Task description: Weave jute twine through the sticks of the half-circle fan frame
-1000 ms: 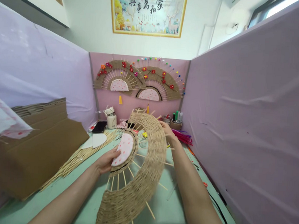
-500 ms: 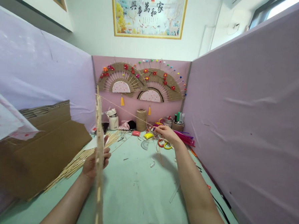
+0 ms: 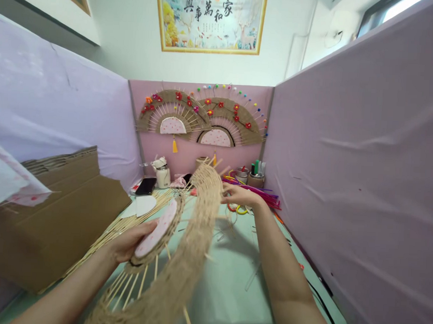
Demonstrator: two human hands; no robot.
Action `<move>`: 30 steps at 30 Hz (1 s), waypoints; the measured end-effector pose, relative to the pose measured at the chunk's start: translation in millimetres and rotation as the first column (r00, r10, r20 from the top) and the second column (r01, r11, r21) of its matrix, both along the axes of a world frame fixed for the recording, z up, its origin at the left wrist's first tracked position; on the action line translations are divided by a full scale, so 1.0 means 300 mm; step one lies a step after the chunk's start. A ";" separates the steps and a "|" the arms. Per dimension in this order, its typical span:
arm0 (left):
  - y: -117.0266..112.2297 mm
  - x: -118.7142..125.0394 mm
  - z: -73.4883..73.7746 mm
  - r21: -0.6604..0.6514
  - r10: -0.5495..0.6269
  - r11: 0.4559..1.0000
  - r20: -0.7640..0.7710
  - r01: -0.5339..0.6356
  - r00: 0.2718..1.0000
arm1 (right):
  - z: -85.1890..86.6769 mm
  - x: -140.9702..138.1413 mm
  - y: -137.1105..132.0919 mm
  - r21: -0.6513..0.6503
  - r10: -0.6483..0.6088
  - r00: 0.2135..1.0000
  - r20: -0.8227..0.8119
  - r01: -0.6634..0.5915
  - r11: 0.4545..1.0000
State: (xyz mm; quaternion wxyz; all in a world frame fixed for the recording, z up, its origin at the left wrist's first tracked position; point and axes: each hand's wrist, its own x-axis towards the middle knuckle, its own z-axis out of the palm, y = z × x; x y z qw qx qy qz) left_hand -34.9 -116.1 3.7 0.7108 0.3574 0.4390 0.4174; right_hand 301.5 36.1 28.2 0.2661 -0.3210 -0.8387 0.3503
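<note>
My left hand (image 3: 134, 240) is closed on the inner half-round of a handmade fan (image 3: 200, 224), which is tilted over the table. That half-round panel (image 3: 158, 231) is covered in pink spotted cloth. Thin sticks (image 3: 141, 279) run from it to a broad band woven of brown twine, and some stick ends poke past the band. My right hand (image 3: 238, 195) is at the far end of the band, its fingers pinched together at the edge. The twine they held half a second ago is hard to make out now.
Two finished fans (image 3: 227, 104) with red flowers hang on the pink back panel. A cardboard sheet (image 3: 71, 222) leans at the left, beside bundled sticks (image 3: 103, 240). A phone (image 3: 146, 186), a white bottle (image 3: 162, 176) and a pen holder (image 3: 255, 179) stand or lie at the back.
My left hand has turned the fan from edge-on to show its woven face, and it now spans the middle. The taut twine no longer shows. My right hand has barely moved.
</note>
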 end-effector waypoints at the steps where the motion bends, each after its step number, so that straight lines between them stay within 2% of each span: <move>1: -0.012 0.008 0.000 -0.015 0.001 1.000 -0.031 -0.001 1.000 | 0.008 -0.019 -0.016 -0.029 0.056 0.995 -0.081 -0.059 0.998; 4: -0.027 0.009 -0.006 -0.034 -0.010 0.999 -0.095 0.007 0.995 | 0.020 -0.059 -0.061 -0.156 0.173 0.950 -0.260 -0.218 0.963; 7: -0.024 -0.017 -0.013 -0.025 0.010 1.000 -0.148 -0.014 0.989 | 0.020 -0.061 -0.086 -0.292 0.240 0.911 -0.336 -0.343 0.893; 10: -0.019 -0.050 -0.020 -0.025 0.038 0.999 -0.189 -0.044 0.981 | 0.018 -0.043 -0.086 -0.380 0.256 0.859 -0.444 -0.439 0.814; 12: -0.018 -0.066 -0.026 -0.028 0.037 0.999 -0.198 -0.043 0.979 | 0.019 -0.037 -0.082 -0.388 0.246 0.818 -0.520 -0.483 0.785; 15: -0.021 -0.076 -0.035 -0.027 0.022 0.999 -0.189 -0.027 0.982 | 0.024 -0.044 -0.083 -0.347 0.246 0.804 -0.540 -0.480 0.806; 20: -0.028 -0.080 -0.049 -0.039 0.043 0.998 -0.192 -0.051 0.980 | 0.033 -0.064 -0.098 -0.340 0.266 0.920 -0.288 -0.358 0.870; 25: -0.029 -0.091 -0.063 -0.060 0.035 0.997 -0.180 -0.046 0.983 | 0.025 -0.073 -0.093 -0.346 0.254 0.890 -0.378 -0.390 0.853; 30: -0.025 -0.108 -0.070 -0.066 0.052 0.996 -0.210 -0.067 0.976 | 0.031 -0.080 -0.085 -0.252 0.162 0.942 -0.294 -0.240 0.938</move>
